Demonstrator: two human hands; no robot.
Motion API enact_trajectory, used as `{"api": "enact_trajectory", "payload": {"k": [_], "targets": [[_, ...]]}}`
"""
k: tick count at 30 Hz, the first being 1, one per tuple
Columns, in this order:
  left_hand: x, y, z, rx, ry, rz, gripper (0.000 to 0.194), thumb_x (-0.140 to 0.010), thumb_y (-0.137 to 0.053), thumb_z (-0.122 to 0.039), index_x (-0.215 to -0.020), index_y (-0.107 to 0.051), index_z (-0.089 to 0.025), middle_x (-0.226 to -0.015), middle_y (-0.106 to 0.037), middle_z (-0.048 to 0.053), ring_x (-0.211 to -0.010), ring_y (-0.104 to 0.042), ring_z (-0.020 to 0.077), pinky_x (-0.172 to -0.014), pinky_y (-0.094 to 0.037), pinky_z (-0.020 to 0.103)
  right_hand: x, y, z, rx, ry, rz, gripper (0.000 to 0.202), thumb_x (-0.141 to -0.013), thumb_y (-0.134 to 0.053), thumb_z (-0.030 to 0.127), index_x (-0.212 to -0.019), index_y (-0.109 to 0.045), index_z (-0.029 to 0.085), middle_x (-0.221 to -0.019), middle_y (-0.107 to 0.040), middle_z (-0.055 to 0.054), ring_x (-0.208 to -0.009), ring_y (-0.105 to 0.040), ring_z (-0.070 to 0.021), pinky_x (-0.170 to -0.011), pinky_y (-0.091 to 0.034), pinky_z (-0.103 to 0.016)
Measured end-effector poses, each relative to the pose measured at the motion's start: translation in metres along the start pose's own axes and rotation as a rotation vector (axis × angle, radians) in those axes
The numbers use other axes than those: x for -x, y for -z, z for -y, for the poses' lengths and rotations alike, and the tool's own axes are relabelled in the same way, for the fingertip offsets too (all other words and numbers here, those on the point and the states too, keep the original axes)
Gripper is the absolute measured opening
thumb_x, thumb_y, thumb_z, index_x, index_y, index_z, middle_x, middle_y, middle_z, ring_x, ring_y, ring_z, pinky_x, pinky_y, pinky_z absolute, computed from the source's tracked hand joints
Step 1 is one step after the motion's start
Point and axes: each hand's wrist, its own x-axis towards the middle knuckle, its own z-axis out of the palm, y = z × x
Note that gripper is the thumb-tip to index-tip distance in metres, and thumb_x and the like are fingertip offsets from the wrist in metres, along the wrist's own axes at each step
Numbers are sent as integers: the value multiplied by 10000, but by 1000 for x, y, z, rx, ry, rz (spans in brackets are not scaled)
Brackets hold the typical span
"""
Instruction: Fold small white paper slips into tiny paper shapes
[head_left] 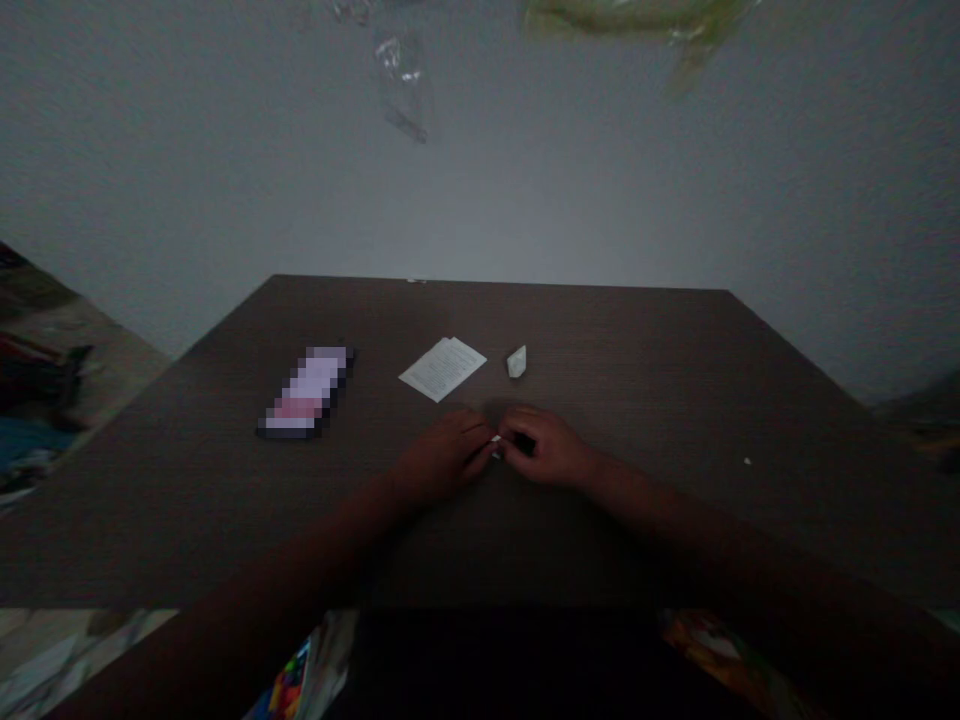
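Over the near middle of the dark table (622, 340), my left hand (448, 452) and my right hand (546, 446) meet fingertip to fingertip. Both pinch a small white piece of paper (496, 447), mostly hidden by the fingers. Just beyond my right hand stands a small folded paper piece (517, 362), pale and angular. Past my left hand lie printed paper sheets (444, 368), flat and turned at an angle.
To the left lies a phone (307, 392) with a blurred-out screen. A tiny white scrap (747, 461) is on the table's right side. A pale wall (480, 200) rises behind the far edge, with a clear plastic bag (403, 85) on it.
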Motion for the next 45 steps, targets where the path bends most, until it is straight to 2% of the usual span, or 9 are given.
{"api": "enact_trajectory", "payload": {"k": [3, 7, 10, 14, 23, 28, 30, 42, 45], "targets": [[-10, -2, 6, -14, 1, -14, 206, -1158, -552, -264, -1111, -741, -195, -1116, -771, 125, -1081, -716, 306, -1021, -604, 478, -8, 4, -13, 100, 112, -2, 125, -972, -669, 202, -924, -570, 262, -917, -675, -44, -836, -607, -235, -812, -512, -374], [-22, -3, 14, -51, -43, -92, 155, -1126, -579, -220, -1127, -731, -187, -1116, -766, 126, -1097, -725, 302, -1023, -621, 468, -23, 10, -28, 114, 148, -9, 141, -956, -659, 201, -929, -539, 270, -906, -662, -44, -836, -588, -243, -806, -503, -381], [-26, -4, 17, -36, -47, -102, 130, -1064, -678, -179, -1186, -721, -173, -1186, -780, 134, -1135, -739, 297, -1038, -630, 447, -31, 14, -35, 118, 173, -1, 149, -956, -642, 202, -915, -519, 276, -874, -644, -30, -805, -564, -233, -777, -480, -369], [-31, -5, 22, -10, -39, -88, 176, -1091, -650, -153, -1256, -708, -163, -1229, -776, 123, -1180, -741, 283, -1076, -624, 433, -34, 19, -40, 105, 189, 25, 149, -952, -667, 217, -909, -535, 273, -884, -648, -30, -803, -561, -228, -782, -472, -368], [-41, 2, 30, 24, -87, -20, 132, -1111, -648, -169, -1215, -728, -163, -1218, -780, 113, -1170, -730, 267, -1075, -607, 419, -32, 27, -43, 163, 311, 3, 157, -1048, -621, 280, -918, -533, 273, -853, -643, -19, -775, -560, -209, -748, -462, -350], [-40, 0, 37, 18, -57, -30, 26, -1066, -716, -185, -1074, -706, -207, -1086, -760, 67, -1052, -736, 250, -951, -607, 378, -30, 30, -43, 229, 379, 21, 191, -1132, -595, 308, -951, -615, 250, -895, -689, -43, -821, -620, -213, -774, -500, -350], [-40, 0, 40, 17, -34, -36, 61, -1050, -738, -194, -1027, -685, -214, -1041, -746, 52, -1005, -727, 243, -903, -592, 364, -29, 32, -44, 244, 412, 32, 221, -1154, -578, 314, -961, -655, 240, -892, -698, -49, -821, -634, -217, -776, -517, -353], [-43, 7, 31, 28, -7, -38, 86, -1018, -736, -183, -975, -666, -209, -956, -724, 22, -902, -684, 211, -853, -559, 343, -27, 30, -48, 261, 426, 46, 172, -1136, -574, 232, -1067, -731, 211, -947, -746, -75, -864, -696, -234, -813, -578, -369], [-43, 7, 30, 38, -10, -37, 94, -1013, -743, -173, -974, -665, -209, -952, -719, 19, -895, -685, 209, -845, -556, 340, -26, 29, -48, 255, 414, 49, 206, -1145, -564, 246, -1011, -718, 213, -918, -741, -69, -838, -680, -226, -802, -576, -368]]}}
